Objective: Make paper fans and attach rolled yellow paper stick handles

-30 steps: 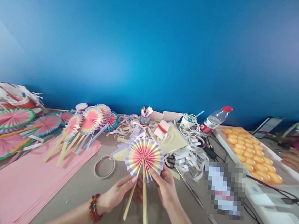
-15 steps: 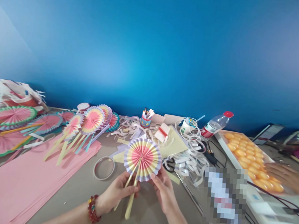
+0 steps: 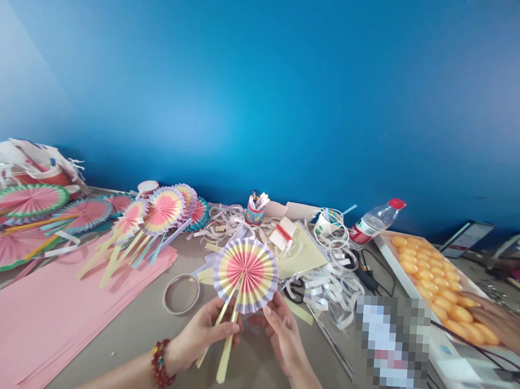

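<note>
A round pleated paper fan [image 3: 255, 270], pink in the middle with yellow and lilac rings, is held up in front of me. My left hand [image 3: 205, 332] is closed around its two pale yellow handle sticks [image 3: 225, 357], thumb in front. The sticks stand slightly apart at the bottom. Beside the fan's lower right rim is my right hand [image 3: 284, 337], its fingers bent and spread apart. The thumb tip reaches the rim; whether it touches is hard to tell. A roll of tape [image 3: 165, 297] lies left of the fan.
Pink paper sheets [image 3: 50, 305] and finished fans [image 3: 164, 212] lie left. Behind are paper strips [image 3: 223, 221] and a pen cup [image 3: 254, 215]. At right are a bottle [image 3: 375, 222], a tray of orange rounded pieces [image 3: 384, 246], cables and another person's hand [image 3: 499, 318].
The right thumb has eased off the fan's face toward its rim, and the right fingers have spread. The left grip is unchanged. The other person's hand has shifted slightly over the tray.
</note>
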A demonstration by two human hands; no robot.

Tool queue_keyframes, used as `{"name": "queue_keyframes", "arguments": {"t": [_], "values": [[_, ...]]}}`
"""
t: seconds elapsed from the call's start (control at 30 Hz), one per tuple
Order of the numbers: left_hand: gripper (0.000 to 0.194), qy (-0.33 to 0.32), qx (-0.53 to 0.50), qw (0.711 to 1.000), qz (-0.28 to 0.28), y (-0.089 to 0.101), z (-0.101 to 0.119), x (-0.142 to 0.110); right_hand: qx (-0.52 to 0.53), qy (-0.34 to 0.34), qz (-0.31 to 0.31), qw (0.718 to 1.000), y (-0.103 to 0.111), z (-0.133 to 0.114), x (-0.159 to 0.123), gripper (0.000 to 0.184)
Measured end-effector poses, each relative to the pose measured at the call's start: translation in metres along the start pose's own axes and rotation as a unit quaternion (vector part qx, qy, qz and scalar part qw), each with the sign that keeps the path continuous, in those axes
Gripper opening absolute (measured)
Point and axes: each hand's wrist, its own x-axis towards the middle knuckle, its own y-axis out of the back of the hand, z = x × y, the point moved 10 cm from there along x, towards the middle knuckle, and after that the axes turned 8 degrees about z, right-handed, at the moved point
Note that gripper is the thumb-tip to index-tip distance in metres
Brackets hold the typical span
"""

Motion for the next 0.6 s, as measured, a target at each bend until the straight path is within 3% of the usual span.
{"name": "queue_keyframes", "arguments": {"t": [0.17,0.33,0.5,0.6], "values": [[0.042,-0.012,-0.015,1.000,0.024,0.010,0.012,0.004,0.000,-0.002,0.035,0.999,0.014,0.009,0.001,0.051],[0.044,-0.015,-0.028,0.997,0.066,0.018,0.028,0.006,-0.050,-0.006,0.016,0.999,0.010,0.010,-0.001,0.054],[0.042,-0.031,-0.031,0.998,0.053,0.014,0.044,0.001,-0.084,-0.001,0.024,0.996,0.011,0.018,0.001,0.053],[0.041,-0.067,-0.006,0.997,0.047,0.027,0.066,-0.003,-0.091,0.009,0.047,0.995,0.018,0.026,0.005,0.053]]}}
